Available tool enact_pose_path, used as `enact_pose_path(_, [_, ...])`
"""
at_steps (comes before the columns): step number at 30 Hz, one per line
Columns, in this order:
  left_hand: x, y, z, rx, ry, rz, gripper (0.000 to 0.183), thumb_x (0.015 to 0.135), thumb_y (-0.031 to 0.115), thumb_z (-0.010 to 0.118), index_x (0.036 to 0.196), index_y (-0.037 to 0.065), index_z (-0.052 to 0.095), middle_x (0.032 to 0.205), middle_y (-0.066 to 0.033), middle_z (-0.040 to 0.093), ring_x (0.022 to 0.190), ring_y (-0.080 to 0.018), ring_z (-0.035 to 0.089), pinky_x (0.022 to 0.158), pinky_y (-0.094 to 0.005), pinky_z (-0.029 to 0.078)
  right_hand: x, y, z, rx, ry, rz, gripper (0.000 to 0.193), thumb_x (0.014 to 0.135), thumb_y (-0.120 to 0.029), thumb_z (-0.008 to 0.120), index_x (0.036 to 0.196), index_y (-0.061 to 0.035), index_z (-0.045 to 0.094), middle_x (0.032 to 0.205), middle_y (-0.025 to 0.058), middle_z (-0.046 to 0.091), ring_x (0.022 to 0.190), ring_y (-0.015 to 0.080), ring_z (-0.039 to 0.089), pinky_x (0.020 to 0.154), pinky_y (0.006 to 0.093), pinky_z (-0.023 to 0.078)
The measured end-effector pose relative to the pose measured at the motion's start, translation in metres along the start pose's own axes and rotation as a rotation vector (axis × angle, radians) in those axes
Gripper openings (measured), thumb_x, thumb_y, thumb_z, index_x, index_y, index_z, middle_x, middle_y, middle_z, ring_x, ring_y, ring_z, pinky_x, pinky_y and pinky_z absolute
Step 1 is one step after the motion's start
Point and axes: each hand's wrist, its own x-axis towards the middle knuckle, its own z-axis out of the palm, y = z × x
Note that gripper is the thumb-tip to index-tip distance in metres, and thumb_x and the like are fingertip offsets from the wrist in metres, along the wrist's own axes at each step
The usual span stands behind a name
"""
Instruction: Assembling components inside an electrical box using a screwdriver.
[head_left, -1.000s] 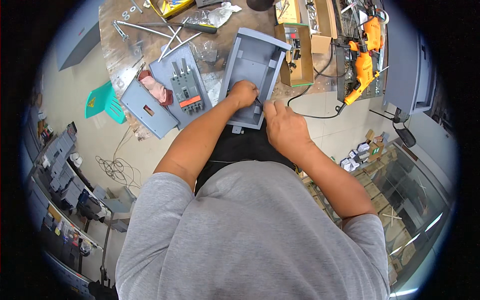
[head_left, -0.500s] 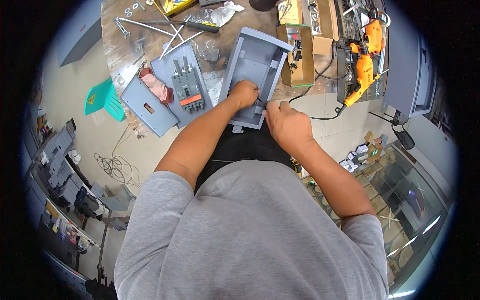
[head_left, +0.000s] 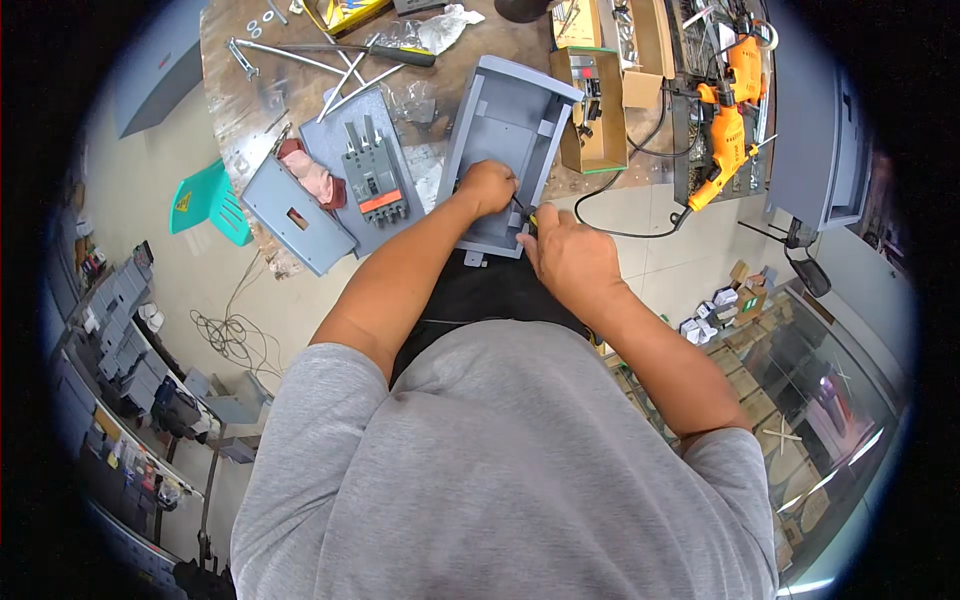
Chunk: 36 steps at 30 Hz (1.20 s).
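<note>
A grey open metal enclosure box (head_left: 503,125) lies at the table's near edge in front of me. My left hand (head_left: 488,188) reaches into it, fingers pinched together near its right wall. What they pinch is hidden. Against the box's near right side, my right hand (head_left: 575,250) holds a screwdriver (head_left: 531,216) by its dark and yellow handle, the thumb sticking out. The thin shaft points toward my left fingertips. Left of the box, a grey circuit breaker (head_left: 371,172) with an orange-red band rests on a grey metal plate (head_left: 336,130).
A grey cover panel (head_left: 290,222) with a cutout and a pinkish rag (head_left: 312,178) lie at the left. Farther back are another screwdriver (head_left: 405,55) and a wrench (head_left: 243,60). On the right stand an open carton (head_left: 600,150) and an orange power drill (head_left: 728,150) with its cable.
My right hand has turned and its grip has shifted, so more of the screwdriver's handle shows and the thumb points out. The left hand stays in the box.
</note>
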Motion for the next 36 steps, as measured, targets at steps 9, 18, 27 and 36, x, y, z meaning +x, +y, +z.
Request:
enact_pose_path(9, [0.000, -0.003, 0.006, -0.043, 0.064, 0.017, 0.031, 0.094, 0.031, 0.066, 0.099, 0.003, 0.079, 0.098, -0.0242, 0.073, 0.093, -0.0430, 0.070, 0.086, -0.0504, 0.054, 0.003, 0.009, 0.009, -0.034, 0.061, -0.057, 0.021, 0.096, -0.020, 0.067, 0.110, -0.0076, 0.057, 0.094, 0.0126, 0.064, 0.079, 0.0302, 0.072, 0.066, 0.0421, 0.059])
enact_pose_path(18, [-0.003, 0.007, -0.001, -0.050, 0.003, -0.077, 0.031, 0.094, 0.031, 0.065, 0.105, 0.006, 0.080, 0.109, -0.0223, 0.074, 0.105, -0.0417, 0.070, 0.098, -0.0476, 0.055, 0.003, 0.012, 0.008, -0.026, 0.150, -0.127, 0.018, 0.092, -0.014, 0.066, 0.107, -0.0087, 0.058, 0.092, 0.0131, 0.063, 0.077, 0.0301, 0.071, 0.065, 0.0410, 0.059])
enact_pose_path(27, [0.015, -0.020, 0.015, -0.177, 0.003, -0.079, 0.029, 0.095, 0.029, 0.064, 0.105, 0.007, 0.080, 0.109, -0.0219, 0.074, 0.104, -0.0406, 0.071, 0.096, -0.0461, 0.055, 0.000, 0.013, 0.007, 0.098, 0.106, -0.051, 0.025, 0.094, -0.017, 0.067, 0.112, -0.0053, 0.055, 0.097, 0.0163, 0.062, 0.081, 0.0350, 0.072, 0.067, 0.0448, 0.060])
enact_pose_path(36, [0.011, -0.015, 0.004, -0.107, -0.077, -0.111, 0.033, 0.094, 0.035, 0.067, 0.104, 0.006, 0.079, 0.108, -0.0212, 0.075, 0.103, -0.0409, 0.071, 0.094, -0.0469, 0.055, 0.001, 0.012, 0.014, 0.124, 0.111, -0.067, 0.025, 0.093, -0.015, 0.067, 0.111, -0.0040, 0.055, 0.096, 0.0170, 0.062, 0.080, 0.0363, 0.071, 0.068, 0.0445, 0.060])
